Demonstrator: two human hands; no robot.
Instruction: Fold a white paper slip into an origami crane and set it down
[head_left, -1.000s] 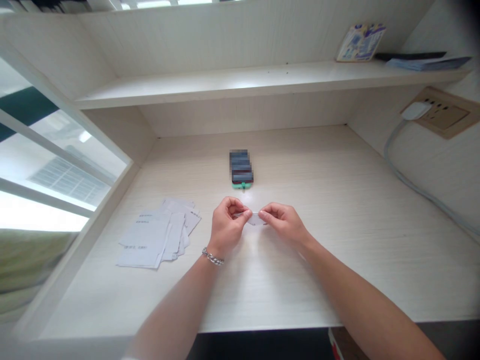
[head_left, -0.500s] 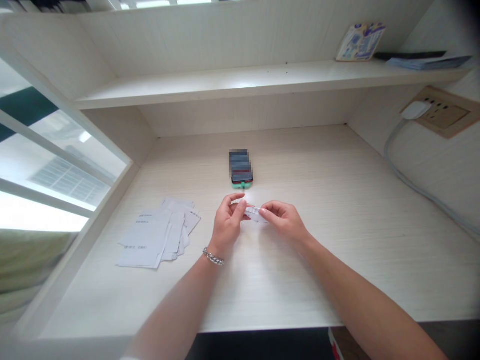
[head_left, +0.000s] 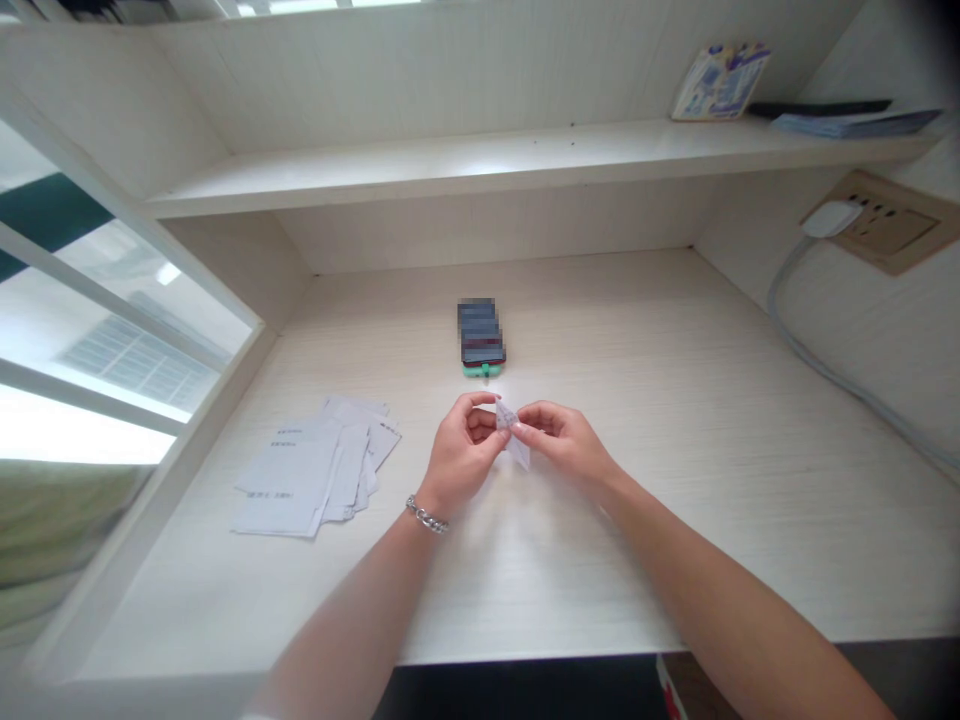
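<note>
My left hand and my right hand meet above the pale wood desk. Between their fingertips they pinch a small folded piece of white paper, whose pointed end hangs down. A chain bracelet circles my left wrist. Beyond the hands, a phone with a blurred screen lies flat in a green case. To the left of my left hand lies a loose pile of printed white paper sheets, not touching either hand.
A white shelf spans above the desk, holding a booklet and flat dark items. On the right wall, a white plug sits in a tan socket panel, with its grey cable running down. A window lies left; the desk's front edge is nearest.
The paper has gone from a flat horizontal strip to a folded, pointed shape. My hands have come closer together around it, and the rest of the desk looks unchanged.
</note>
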